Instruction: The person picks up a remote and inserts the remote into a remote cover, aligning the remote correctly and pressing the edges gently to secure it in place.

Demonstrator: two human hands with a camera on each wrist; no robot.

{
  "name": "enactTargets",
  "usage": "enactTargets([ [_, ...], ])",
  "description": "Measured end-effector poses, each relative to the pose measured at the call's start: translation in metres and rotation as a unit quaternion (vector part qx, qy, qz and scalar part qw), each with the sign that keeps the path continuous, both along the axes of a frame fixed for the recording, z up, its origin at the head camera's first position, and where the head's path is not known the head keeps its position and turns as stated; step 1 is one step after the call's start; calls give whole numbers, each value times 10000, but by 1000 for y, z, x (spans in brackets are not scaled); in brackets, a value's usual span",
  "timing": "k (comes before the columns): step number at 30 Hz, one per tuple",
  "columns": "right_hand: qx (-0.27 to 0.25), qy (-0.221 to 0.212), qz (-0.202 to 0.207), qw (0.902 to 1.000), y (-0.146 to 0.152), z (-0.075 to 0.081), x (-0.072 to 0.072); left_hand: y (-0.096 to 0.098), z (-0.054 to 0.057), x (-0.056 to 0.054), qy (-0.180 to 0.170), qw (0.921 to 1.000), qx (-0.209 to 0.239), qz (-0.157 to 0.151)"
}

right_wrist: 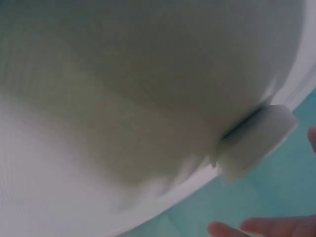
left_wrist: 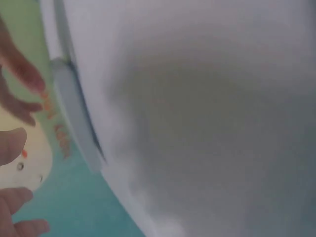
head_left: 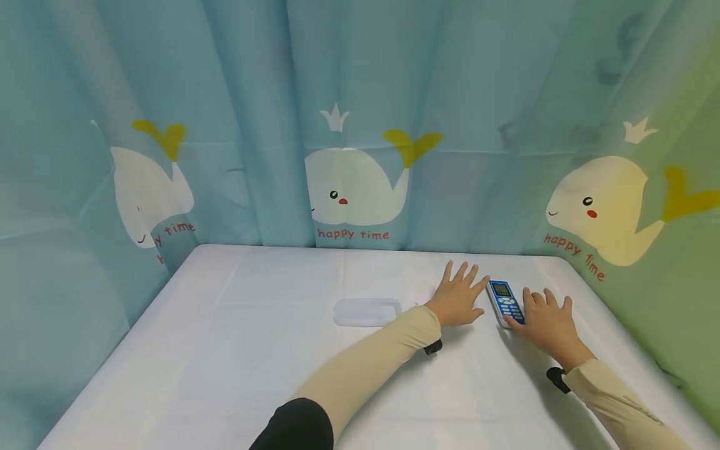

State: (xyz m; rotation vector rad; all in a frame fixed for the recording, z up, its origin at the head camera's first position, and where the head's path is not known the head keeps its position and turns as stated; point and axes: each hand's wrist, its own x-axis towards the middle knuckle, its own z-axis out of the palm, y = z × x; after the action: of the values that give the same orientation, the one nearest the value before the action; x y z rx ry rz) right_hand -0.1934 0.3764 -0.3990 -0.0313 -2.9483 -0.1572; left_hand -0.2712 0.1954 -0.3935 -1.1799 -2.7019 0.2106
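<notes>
On the far right of the bench (head_left: 225, 350), the remote (head_left: 505, 302) lies between left hand (head_left: 455, 301) and right hand (head_left: 548, 325), both spread wide, gripping nothing; it faces up, probably for easy reading.

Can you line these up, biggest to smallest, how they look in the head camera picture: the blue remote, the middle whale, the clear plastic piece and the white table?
1. white table
2. middle whale
3. clear plastic piece
4. blue remote

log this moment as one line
remote: face up on white table | left hand: spread, left of it | right hand: spread, right of it | contact: unclear | translucent piece: further left
</notes>
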Motion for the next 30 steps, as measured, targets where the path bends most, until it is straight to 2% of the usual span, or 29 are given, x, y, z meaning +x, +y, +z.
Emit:
enactTargets([
  [7, 120, 52, 115, 9998, -6, -8, -4, 29, -6, 3, -252, 9971, -698, -146],
  [15, 118, -163, 270, 9994, 0, -7, -3, 43, -11, 7, -533, 9909, -1123, -511],
  [21, -211, -402, 440, 9980, 4, -7, -2, 40, -12, 8, -682, 9899, -1000, -742],
  [24, -452, -458, 546, 9964, 6, -7, -1, 37, -13, 7, -585, 9920, -763, -813],
  [30, -690, -329, 965, 9924, 7, -7, 2, 27, -20, -2, -390, 9977, -420, -369],
])
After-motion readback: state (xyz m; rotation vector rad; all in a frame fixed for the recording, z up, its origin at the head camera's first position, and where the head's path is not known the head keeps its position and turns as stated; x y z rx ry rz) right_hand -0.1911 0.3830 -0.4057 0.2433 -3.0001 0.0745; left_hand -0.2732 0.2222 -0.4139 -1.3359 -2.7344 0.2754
